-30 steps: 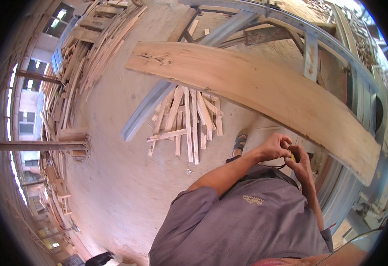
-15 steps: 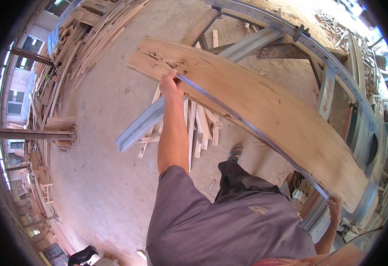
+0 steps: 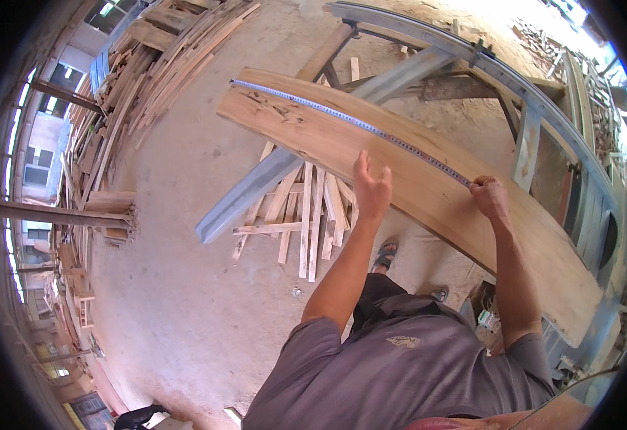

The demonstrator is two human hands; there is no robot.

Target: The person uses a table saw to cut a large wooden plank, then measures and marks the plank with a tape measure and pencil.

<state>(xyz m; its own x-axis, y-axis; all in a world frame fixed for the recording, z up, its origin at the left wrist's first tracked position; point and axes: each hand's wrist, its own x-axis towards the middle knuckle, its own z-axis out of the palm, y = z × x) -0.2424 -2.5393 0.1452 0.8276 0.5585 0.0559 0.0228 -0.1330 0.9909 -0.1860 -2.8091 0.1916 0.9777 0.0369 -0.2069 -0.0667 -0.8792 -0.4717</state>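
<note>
A long, wide wooden plank (image 3: 414,186) lies across metal beams in front of me, its far left end showing dark knots and cracks. Along its length runs a pulled-out tape measure (image 3: 356,123), its tip at the plank's left end. My right hand (image 3: 490,195) is closed around the tape's other end, over the right part of the plank; the case itself is hidden in the fist. My left hand (image 3: 373,188) is at the plank's near edge, fingers apart and holding nothing.
One grey metal beam (image 3: 245,195) sticks out to the left beneath the plank. Behind it curves a long metal rail (image 3: 535,100). Thin wooden strips (image 3: 313,222) lie on the floor below. Stacked lumber (image 3: 177,79) lines the left, beside a horizontal post (image 3: 55,209).
My left hand has let go of the tape and moved right, toward me. My right hand has come up and left onto the plank. The tape now lies across the plank's face.
</note>
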